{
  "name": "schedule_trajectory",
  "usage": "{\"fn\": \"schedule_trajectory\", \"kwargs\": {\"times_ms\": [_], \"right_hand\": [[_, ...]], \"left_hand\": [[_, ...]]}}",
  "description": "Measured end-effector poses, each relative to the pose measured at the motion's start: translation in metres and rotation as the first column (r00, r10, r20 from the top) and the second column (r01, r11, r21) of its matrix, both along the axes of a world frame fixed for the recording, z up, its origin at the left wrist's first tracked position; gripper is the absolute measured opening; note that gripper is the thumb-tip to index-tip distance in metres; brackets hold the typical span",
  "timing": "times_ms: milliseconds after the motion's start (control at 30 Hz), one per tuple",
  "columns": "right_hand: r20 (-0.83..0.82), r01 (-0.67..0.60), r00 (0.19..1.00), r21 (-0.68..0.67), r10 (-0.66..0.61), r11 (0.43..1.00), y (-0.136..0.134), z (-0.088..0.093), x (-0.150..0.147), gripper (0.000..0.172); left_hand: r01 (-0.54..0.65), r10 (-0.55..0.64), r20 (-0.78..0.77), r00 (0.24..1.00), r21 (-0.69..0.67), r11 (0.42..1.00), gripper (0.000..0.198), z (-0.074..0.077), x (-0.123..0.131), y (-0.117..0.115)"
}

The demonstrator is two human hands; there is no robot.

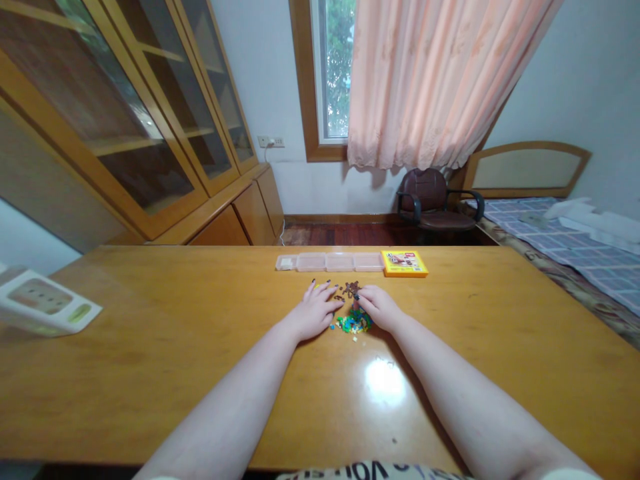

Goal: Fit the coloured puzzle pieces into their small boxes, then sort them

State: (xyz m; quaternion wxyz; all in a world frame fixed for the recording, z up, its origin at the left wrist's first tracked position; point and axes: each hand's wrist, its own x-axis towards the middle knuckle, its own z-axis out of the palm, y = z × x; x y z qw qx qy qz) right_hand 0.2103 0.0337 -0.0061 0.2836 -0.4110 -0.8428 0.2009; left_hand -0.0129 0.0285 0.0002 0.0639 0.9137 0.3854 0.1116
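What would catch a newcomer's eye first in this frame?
Two bare forearms reach to mid-table, where the left hand lies flat and the right hand rests beside a small pile of colourful bricks, with a brown cluster of pieces just beyond. Behind them, near the far edge of the wooden table, sit a clear compartment box and a yellow booklet.
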Motion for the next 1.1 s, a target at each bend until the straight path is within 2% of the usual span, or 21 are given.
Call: {"fn": "schedule_trajectory", "kwargs": {"times_ms": [200, 300, 400, 467, 633, 700, 900, 1100], "right_hand": [[-0.073, -0.139, 0.988, 0.003, 0.139, 0.990, -0.001, 0.000, 0.001, 0.032], [-0.032, -0.163, 0.986, -0.001, 0.163, 0.987, 0.000, 0.002, 0.000, 0.032], [0.015, -0.047, 0.999, 0.011, 0.047, 0.999, 0.000, 0.004, 0.001, 0.034], [0.001, -0.029, 1.000, 0.017, 0.029, 0.999, 0.000, 0.004, 0.002, 0.035], [-0.095, -0.265, 0.962, -0.080, 0.258, 0.961, -0.005, 0.005, 0.000, 0.041], [-0.090, -0.293, 0.955, -0.111, 0.284, 0.950, -0.006, 0.005, -0.002, 0.041], [-0.023, -0.091, 0.996, -0.072, 0.089, 0.993, -0.004, 0.005, -0.003, 0.035], [0.046, -0.084, 0.995, -0.021, 0.085, 0.996, -0.003, 0.005, -0.003, 0.033]], "left_hand": [[0.228, -0.226, 0.064, 0.972, -0.017, 0.974, 0.031, 0.012, 0.000, -0.003], [0.216, -0.215, 0.059, 0.975, -0.016, 0.976, 0.028, 0.012, 0.000, -0.003], [0.167, -0.166, 0.059, 0.984, -0.012, 0.986, 0.028, 0.010, -0.002, 0.000], [0.157, -0.157, 0.068, 0.985, -0.004, 0.988, 0.028, 0.011, -0.004, 0.001], [0.205, -0.202, 0.076, 0.976, -0.043, 0.978, 0.023, 0.015, -0.005, -0.001], [0.225, -0.220, 0.072, 0.973, -0.062, 0.972, 0.023, 0.016, -0.004, -0.002], [0.205, -0.199, 0.096, 0.975, -0.052, 0.977, 0.029, 0.015, -0.003, -0.002], [0.191, -0.186, 0.078, 0.979, -0.063, 0.980, 0.032, 0.013, -0.002, -0.002]]}}
